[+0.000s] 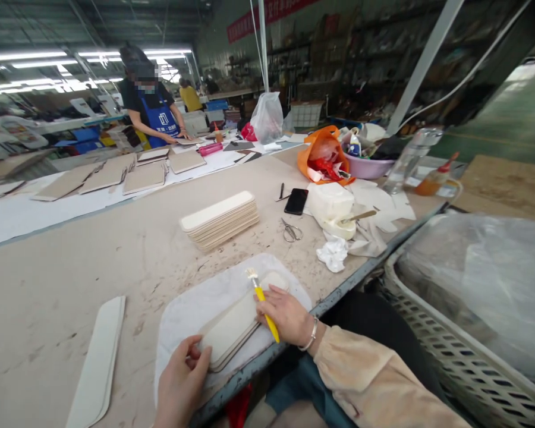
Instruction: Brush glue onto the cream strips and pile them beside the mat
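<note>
Nearest the body, the left hand (182, 380) lies flat with fingers pressed on the near end of a small pile of cream panels (232, 327). The pile rests on a white mat (182, 315) at the tabletop (71, 273) edge, long axis running from near-left to far-right. The right hand (288, 315) pinches a yellow brush (263, 300), bristles over the pile's far end. Beyond lies a taller stack of panels (220, 221). A red banner (267, 13) on the far wall is unreadable.
</note>
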`<state>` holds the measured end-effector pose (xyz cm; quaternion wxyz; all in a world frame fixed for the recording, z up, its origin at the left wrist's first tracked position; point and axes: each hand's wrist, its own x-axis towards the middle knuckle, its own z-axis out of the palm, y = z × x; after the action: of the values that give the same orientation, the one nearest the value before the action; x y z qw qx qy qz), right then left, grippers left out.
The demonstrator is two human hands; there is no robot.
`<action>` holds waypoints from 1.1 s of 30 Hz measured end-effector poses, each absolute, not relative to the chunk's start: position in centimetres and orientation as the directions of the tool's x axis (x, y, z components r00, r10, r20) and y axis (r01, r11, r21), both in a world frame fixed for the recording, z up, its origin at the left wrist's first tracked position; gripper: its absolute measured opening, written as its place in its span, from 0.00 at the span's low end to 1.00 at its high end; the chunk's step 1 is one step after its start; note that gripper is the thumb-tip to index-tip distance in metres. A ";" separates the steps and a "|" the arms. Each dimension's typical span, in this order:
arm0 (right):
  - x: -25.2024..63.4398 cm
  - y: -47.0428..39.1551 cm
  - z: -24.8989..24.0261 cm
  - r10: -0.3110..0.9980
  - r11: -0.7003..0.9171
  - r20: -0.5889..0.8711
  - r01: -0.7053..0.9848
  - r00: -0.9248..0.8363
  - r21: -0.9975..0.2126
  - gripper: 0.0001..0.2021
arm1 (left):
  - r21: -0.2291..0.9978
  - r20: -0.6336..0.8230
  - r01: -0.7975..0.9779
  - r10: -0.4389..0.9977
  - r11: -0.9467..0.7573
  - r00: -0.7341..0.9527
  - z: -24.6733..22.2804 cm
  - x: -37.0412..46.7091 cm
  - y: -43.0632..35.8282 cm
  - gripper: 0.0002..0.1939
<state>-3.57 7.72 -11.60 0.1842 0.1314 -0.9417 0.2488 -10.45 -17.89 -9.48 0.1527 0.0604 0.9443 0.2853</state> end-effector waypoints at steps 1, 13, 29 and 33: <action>-3.5 8.4 -11.7 -0.102 0.859 0.401 -0.284 -0.911 -0.426 0.03 | 0.555 -0.251 0.027 0.198 0.831 -0.948 -9.5 -10.4 -17.9 0.24; -4.1 11.3 -12.4 0.401 0.769 0.330 0.118 -0.855 -0.629 0.11 | 0.593 -0.270 -0.022 0.173 0.805 -0.947 -9.2 -10.3 -17.8 0.27; -5.2 10.2 -10.0 0.547 0.214 0.301 -0.216 -0.781 -0.952 0.14 | 0.538 0.051 0.381 0.422 0.752 -0.905 -7.1 -12.3 -17.3 0.26; -5.3 10.6 -9.9 0.527 0.415 0.341 -0.115 -0.779 -0.903 0.11 | 0.451 0.063 0.524 0.560 0.722 -0.826 -5.4 -12.7 -14.2 0.26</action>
<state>-5.32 10.59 -9.95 0.3056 -0.1315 -0.7836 0.5247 -12.72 -14.24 -5.36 0.0388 0.2924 0.9271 0.2312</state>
